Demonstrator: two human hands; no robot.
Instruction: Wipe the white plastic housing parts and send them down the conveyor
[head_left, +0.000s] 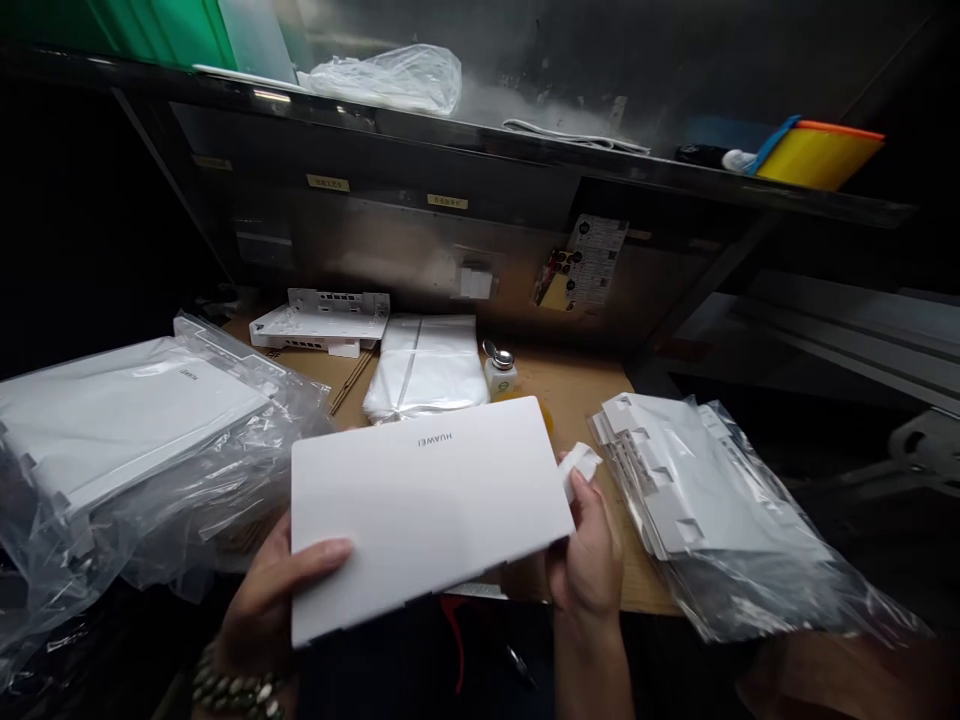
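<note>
A flat white cover panel (435, 500) with upside-down HUAWEI lettering is held tilted above the workbench. My left hand (274, 590) grips its left edge, thumb on the face and fingers hidden behind. Closed at the panel's right edge, my right hand (592, 550) pinches a crumpled white wipe (581, 465) between thumb and fingers; whether it also bears the panel I cannot tell. Just behind the panel stands a small white pump bottle (501, 370) with a metal top, its lid flipped up.
To the left, a similar white panel (135, 400) rests on clear plastic bags. Bagged white parts (690, 480) are stacked at the right. Behind lie a bundle of plastic bags (431, 360) and a white housing (322, 318). A shelf (480, 135) overhangs the cardboard-covered bench (585, 375).
</note>
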